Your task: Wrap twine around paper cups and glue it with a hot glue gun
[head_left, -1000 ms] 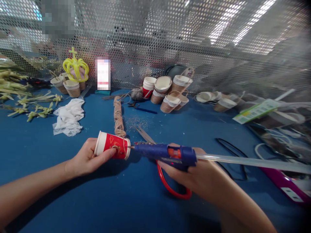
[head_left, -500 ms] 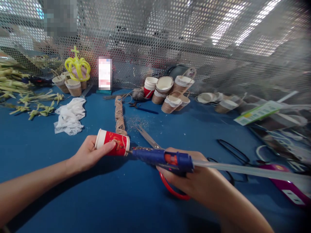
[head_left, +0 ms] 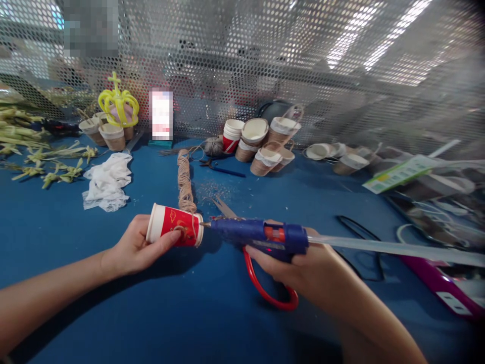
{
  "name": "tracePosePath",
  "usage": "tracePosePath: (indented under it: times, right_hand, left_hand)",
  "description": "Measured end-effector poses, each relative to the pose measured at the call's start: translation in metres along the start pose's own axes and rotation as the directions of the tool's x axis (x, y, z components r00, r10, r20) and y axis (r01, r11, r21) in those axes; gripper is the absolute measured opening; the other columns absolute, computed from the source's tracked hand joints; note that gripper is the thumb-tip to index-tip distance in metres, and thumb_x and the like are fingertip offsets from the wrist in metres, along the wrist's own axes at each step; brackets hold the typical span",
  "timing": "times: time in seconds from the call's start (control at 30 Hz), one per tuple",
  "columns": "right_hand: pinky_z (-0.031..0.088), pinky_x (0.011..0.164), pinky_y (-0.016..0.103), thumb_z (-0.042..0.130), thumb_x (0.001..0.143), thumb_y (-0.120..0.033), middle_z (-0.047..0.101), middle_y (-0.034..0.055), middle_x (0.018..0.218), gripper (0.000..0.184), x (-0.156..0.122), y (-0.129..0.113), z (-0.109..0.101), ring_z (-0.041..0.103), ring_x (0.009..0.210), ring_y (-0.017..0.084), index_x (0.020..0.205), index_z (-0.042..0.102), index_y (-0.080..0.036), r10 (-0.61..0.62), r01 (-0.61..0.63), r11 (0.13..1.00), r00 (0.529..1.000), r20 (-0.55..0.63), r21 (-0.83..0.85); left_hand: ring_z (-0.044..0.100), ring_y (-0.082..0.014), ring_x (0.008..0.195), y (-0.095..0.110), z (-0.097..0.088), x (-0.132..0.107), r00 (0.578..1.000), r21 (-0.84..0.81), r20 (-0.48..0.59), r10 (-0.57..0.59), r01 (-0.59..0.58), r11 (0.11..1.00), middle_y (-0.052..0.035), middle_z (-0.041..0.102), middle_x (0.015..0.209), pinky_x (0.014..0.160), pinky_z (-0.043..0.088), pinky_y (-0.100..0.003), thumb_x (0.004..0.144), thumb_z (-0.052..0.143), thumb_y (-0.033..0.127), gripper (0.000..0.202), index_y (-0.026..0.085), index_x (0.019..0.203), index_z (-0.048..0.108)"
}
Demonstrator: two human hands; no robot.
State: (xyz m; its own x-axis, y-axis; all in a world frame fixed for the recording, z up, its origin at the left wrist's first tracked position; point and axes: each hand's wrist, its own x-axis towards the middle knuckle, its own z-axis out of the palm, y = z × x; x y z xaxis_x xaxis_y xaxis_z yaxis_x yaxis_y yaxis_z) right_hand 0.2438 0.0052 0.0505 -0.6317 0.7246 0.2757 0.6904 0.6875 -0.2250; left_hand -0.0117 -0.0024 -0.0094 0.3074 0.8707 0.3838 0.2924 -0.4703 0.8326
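Observation:
My left hand [head_left: 142, 245] is closed around a red and white paper cup [head_left: 170, 222] that lies tilted on its side, its rolled rim facing right. A strand of twine runs over the cup's right end. In my right hand [head_left: 288, 265] is a blue hot glue gun [head_left: 261, 235], with a long clear glue stick [head_left: 379, 246] out of its back. The gun's nozzle points left, at the right end of the cup. Below the gun lie scissors with red handles [head_left: 261, 285], partly hidden by it. A twisted hank of twine [head_left: 185, 179] lies behind the cup.
Twine-wrapped cups [head_left: 265, 161] stand at the back, beside stacked paper cups [head_left: 232, 134]. White crumpled fabric [head_left: 108, 182], a yellow crown [head_left: 119, 108] and a phone [head_left: 160, 115] are further left. A purple power strip [head_left: 441, 288] and black cord [head_left: 358, 227] lie right.
The glue gun has shifted slightly right and up, its nozzle now higher along the cup's end. The cup has turned a little in my left hand.

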Motion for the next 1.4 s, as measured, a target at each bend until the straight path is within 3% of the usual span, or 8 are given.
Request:
tracePosePath:
  times: [0.27, 0.43, 0.63, 0.9, 1.1, 1.2, 1.3, 1.4]
  right_hand:
    - [0.03, 0.044, 0.026, 0.031, 0.073, -0.002, 0.058, 0.0027, 0.048, 0.043, 0.001, 0.0, 0.003, 0.049, 0.044, 0.015, 0.077, 0.068, -0.023, -0.277, 0.247, 0.892, 0.961, -0.025, -0.378]
    - [0.023, 0.039, 0.026, 0.029, 0.075, -0.002, 0.044, -0.0007, 0.037, 0.043, 0.007, -0.003, -0.001, 0.034, 0.032, 0.011, 0.066, 0.067, -0.02, -0.345, 0.298, 0.902, 0.933, -0.107, -0.312]
    - [0.033, 0.038, 0.026, 0.041, 0.074, -0.014, 0.05, 0.0002, 0.043, 0.025, 0.01, -0.009, -0.002, 0.044, 0.038, 0.014, 0.064, 0.064, -0.019, 0.039, -0.036, 0.993, 0.999, -0.023, 0.116]
    - [0.036, 0.035, 0.024, 0.048, 0.072, -0.022, 0.046, -0.003, 0.04, 0.016, 0.009, -0.012, 0.004, 0.041, 0.036, 0.011, 0.058, 0.057, -0.019, 0.35, -0.35, 0.854, 0.934, 0.075, 0.385]
    - [0.036, 0.036, 0.021, 0.056, 0.072, -0.033, 0.045, -0.0064, 0.039, 0.022, 0.012, -0.006, 0.002, 0.041, 0.033, 0.008, 0.059, 0.05, -0.018, 0.486, -0.536, 0.654, 0.839, 0.246, 0.535]
    - [0.037, 0.041, 0.021, 0.059, 0.071, -0.034, 0.047, -0.0059, 0.043, 0.021, 0.016, 0.01, 0.002, 0.043, 0.038, 0.007, 0.063, 0.053, -0.016, 0.549, -0.509, 0.559, 0.819, 0.168, 0.655]
    - [0.038, 0.044, 0.019, 0.063, 0.067, -0.037, 0.056, -0.0005, 0.058, 0.025, 0.024, 0.034, 0.005, 0.049, 0.049, 0.008, 0.064, 0.055, -0.014, 0.683, -0.523, 0.516, 0.729, 0.042, 0.678]
    - [0.038, 0.044, 0.018, 0.057, 0.074, -0.036, 0.056, 0.0007, 0.061, 0.025, 0.033, 0.056, 0.014, 0.048, 0.049, 0.006, 0.066, 0.054, -0.013, 0.757, -0.649, 0.49, 0.648, 0.086, 0.582]
  left_hand:
    - [0.053, -0.0093, 0.048, -0.001, 0.001, 0.0, 0.995, 0.055, 0.004, 0.097, -0.097, 0.994, -0.0022, 0.066, 0.06, 0.046, 0.044, -0.017, 0.077, 0.053, 0.014, 0.014, 0.014, 0.069, 0.064]
    - [0.053, -0.0099, 0.048, -0.001, 0.001, 0.0, 0.992, 0.091, 0.005, 0.123, -0.123, 0.988, -0.0025, 0.065, 0.058, 0.048, 0.045, -0.018, 0.077, 0.053, 0.014, 0.015, 0.013, 0.065, 0.062]
    - [0.052, -0.0095, 0.047, -0.003, 0.001, -0.001, 0.992, 0.112, 0.015, 0.128, -0.129, 0.985, -0.0024, 0.063, 0.056, 0.046, 0.044, -0.018, 0.078, 0.052, 0.015, 0.017, 0.013, 0.064, 0.061]
    - [0.054, -0.0099, 0.049, -0.001, 0.0, -0.001, 0.985, 0.114, 0.033, 0.172, -0.175, 0.978, -0.0028, 0.065, 0.058, 0.049, 0.044, -0.018, 0.077, 0.052, 0.012, 0.015, 0.013, 0.067, 0.064]
    - [0.056, -0.0095, 0.052, 0.0, -0.001, 0.0, 0.987, 0.079, -0.004, 0.162, -0.161, 0.984, -0.0028, 0.067, 0.065, 0.05, 0.044, -0.017, 0.077, 0.053, 0.011, 0.013, 0.013, 0.072, 0.064]
    - [0.057, -0.01, 0.055, -0.003, -0.001, 0.0, 0.992, 0.078, -0.013, 0.124, -0.123, 0.989, -0.0032, 0.068, 0.068, 0.051, 0.045, -0.017, 0.077, 0.053, 0.012, 0.013, 0.013, 0.077, 0.066]
    - [0.057, -0.0105, 0.055, -0.006, -0.002, -0.001, 0.996, 0.074, -0.031, 0.089, -0.086, 0.994, -0.0031, 0.067, 0.068, 0.052, 0.045, -0.017, 0.078, 0.053, 0.014, 0.013, 0.013, 0.078, 0.066]
    - [0.056, -0.0105, 0.055, -0.006, -0.001, -0.002, 0.997, 0.047, -0.033, 0.067, -0.065, 0.997, -0.0031, 0.067, 0.068, 0.051, 0.045, -0.017, 0.078, 0.053, 0.015, 0.014, 0.012, 0.08, 0.066]
